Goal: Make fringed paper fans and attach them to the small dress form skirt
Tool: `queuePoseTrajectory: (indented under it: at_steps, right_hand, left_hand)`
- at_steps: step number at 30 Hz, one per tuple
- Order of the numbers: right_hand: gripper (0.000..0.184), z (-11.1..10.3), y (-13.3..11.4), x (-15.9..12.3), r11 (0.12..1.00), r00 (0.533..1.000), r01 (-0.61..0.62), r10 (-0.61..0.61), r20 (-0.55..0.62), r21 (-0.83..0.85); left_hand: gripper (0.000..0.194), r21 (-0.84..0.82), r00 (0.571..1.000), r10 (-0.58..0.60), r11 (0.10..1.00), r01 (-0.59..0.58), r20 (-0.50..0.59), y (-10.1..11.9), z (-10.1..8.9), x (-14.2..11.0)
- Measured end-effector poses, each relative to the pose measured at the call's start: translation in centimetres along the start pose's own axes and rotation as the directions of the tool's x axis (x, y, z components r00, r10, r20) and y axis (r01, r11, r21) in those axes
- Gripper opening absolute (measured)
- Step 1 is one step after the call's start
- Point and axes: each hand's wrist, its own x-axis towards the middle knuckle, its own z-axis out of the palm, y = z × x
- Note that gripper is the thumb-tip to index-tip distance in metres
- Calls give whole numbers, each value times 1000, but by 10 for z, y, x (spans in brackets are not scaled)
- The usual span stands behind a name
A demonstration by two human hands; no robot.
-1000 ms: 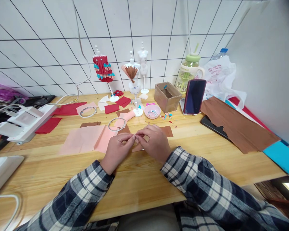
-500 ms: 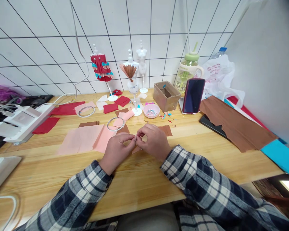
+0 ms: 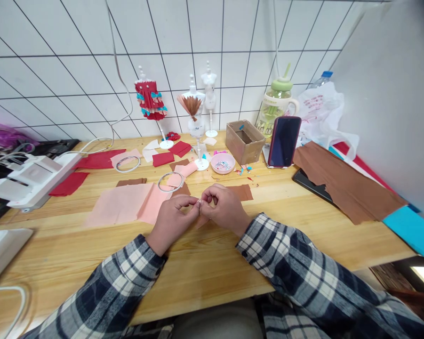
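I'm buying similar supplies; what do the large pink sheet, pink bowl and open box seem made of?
Large pink sheet: perhaps matte crepe paper or fabric; thin, creased.
Pink bowl: probably smooth plastic; thin rim.
Open box: likely cardboard, slightly shiny; brown, thin walls.

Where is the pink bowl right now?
Head view, just right of centre: the pink bowl sits beyond the right hand, between the cardboard box and a white mannequin base.

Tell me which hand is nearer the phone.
Right. The right hand is left of the phone, closer to the person; the left hand is farther left.
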Motion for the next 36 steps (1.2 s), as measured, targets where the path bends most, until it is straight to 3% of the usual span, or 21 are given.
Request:
queuePoseTrajectory:
  at_steps: [8, 17, 27, 36]
  right_hand:
    - [5, -1, 4, 1, 998, 998, 58, -57, -23, 28]
    - [2, -4, 1, 0, 994, 994, 106, -106, -7, -20]
    - [7, 2, 5, 3, 964, 988, -154, 148, 40, 217]
    - [13, -2, 3, 7, 826, 929, -360, 360, 85, 434]
  left_hand:
    - [26, -17, 998, -56, 998, 56, -13, -4, -1, 1]
    - [23, 53, 1000, 10, 999, -10, -13, -2, -1, -1]
    - [24, -48, 1000, 8, 999, -7, 8, 0, -1, 0]
    - [24, -216, 997, -79, 973, 77, 1, -4, -2, -2]
